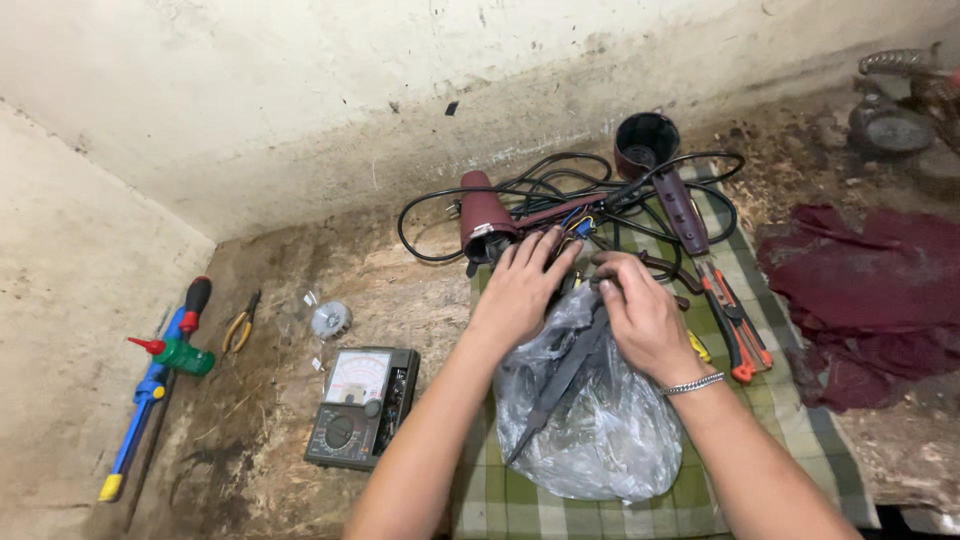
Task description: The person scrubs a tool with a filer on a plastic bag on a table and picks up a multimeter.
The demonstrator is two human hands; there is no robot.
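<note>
I've got both hands on top of 1 clear plastic bag (590, 420) w/ dark parts inside, sitting mid-frame on a green checked cloth (800, 430): left hand (520, 290) lies flat w/ fingers spread over the bag's top edge, right hand (645, 315) has fingers curled, pinching the bag's gathered neck. Just beyond the fingers a tangle of black cable (560, 185), 1 maroon hair-dryer body (488, 222) & 1 maroon handle piece (680, 205) crowd the space, w/ 1 orange-handled pliers (735, 320) just right of my wrist. Off left: 1 analog multimeter (360, 405), 1 small yellow pliers (240, 325), 1 blue-red tool (160, 375); 1 dark red rag (870, 290) at right, all on a worn, dirty wooden bench in a stained plaster corner.
</note>
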